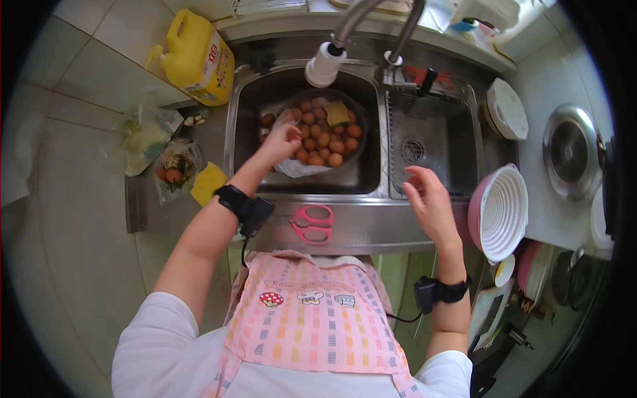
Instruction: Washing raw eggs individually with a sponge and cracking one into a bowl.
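Many brown eggs (323, 139) lie heaped in a large round bowl (365, 130) in the left basin. A yellow sponge with a green underside (337, 113) rests on top of them. My left hand (284, 144) is over the bowl's left side, fingers curled, beside thin clear plastic (286, 119); whether it grips this is unclear. White plastic film (304, 169) shows at the bowl's near edge. A brown egg (268, 120) sits left of the bowl. Above the front rim of the right basin (438, 164), my right hand (427, 199) holds nothing, its thumb apart from the bent fingers.
Pink-handled scissors (313, 225) lie on the steel front ledge. A faucet with a white nozzle (324, 65) overhangs the left basin. Left are a yellow jug (201, 59), a bag with eggshells (176, 166) and a yellow cloth (209, 183). A pink-and-white colander (500, 211) stands right.
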`<move>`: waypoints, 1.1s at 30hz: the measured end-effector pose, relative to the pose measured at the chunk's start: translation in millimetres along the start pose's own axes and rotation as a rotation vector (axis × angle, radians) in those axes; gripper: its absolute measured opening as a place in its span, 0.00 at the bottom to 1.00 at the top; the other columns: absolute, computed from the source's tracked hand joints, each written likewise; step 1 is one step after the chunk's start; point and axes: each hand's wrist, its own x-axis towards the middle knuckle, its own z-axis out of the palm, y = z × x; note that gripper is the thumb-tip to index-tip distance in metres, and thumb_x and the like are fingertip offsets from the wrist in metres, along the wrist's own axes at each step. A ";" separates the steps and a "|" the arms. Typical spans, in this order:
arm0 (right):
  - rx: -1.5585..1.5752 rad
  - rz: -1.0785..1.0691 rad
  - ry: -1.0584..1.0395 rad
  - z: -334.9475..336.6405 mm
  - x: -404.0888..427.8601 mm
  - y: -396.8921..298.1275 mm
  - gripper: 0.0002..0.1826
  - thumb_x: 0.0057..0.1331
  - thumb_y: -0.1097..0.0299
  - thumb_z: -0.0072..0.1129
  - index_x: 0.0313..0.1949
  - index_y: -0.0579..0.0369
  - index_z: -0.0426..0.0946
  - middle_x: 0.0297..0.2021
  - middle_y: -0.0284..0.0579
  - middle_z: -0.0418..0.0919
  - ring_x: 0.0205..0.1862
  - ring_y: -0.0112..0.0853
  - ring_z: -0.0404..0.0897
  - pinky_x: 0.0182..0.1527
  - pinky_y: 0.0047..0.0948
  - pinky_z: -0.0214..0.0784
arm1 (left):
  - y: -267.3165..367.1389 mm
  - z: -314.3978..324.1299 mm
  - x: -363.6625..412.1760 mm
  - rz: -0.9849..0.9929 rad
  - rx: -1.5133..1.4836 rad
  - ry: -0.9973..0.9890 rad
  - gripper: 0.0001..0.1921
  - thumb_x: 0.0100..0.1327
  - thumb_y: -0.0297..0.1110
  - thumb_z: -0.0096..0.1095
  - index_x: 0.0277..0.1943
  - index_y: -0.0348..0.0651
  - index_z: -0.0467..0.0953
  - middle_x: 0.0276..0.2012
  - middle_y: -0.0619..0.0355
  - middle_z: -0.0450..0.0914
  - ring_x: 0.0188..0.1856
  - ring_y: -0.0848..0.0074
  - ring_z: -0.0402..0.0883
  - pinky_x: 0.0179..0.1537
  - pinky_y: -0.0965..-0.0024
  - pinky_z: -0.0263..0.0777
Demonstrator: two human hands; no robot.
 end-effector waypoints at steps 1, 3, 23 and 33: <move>-0.060 -0.059 -0.050 16.9 17.7 1.7 0.16 0.56 0.72 0.55 0.45 0.60 0.69 0.34 0.48 0.72 0.33 0.36 0.74 0.37 0.29 0.67 | -13.7 6.2 9.3 0.009 0.067 -0.009 0.13 0.51 0.24 0.56 0.42 0.35 0.70 0.36 0.55 0.77 0.39 0.75 0.76 0.41 0.73 0.70; -0.183 -0.106 -0.180 51.4 57.0 15.6 0.25 0.54 0.69 0.57 0.52 0.59 0.62 0.44 0.54 0.66 0.46 0.44 0.70 0.47 0.35 0.63 | -27.9 17.5 24.1 0.010 0.188 -0.052 0.16 0.49 0.26 0.58 0.43 0.35 0.70 0.36 0.53 0.76 0.39 0.70 0.76 0.42 0.71 0.70; -0.264 -0.533 0.006 225.3 238.5 128.4 0.22 0.46 0.74 0.55 0.45 0.57 0.67 0.39 0.57 0.71 0.42 0.50 0.70 0.47 0.42 0.61 | -59.8 75.2 79.9 0.039 0.525 0.039 0.27 0.44 0.28 0.65 0.49 0.39 0.64 0.47 0.49 0.64 0.48 0.56 0.66 0.48 0.61 0.66; -0.743 -0.333 -0.047 253.0 252.2 132.5 0.13 0.49 0.69 0.54 0.36 0.57 0.68 0.37 0.47 0.72 0.42 0.44 0.71 0.41 0.41 0.66 | -51.8 33.6 47.9 0.131 -0.489 0.187 0.20 0.56 0.32 0.59 0.50 0.44 0.62 0.41 0.60 0.66 0.45 0.81 0.67 0.46 0.72 0.66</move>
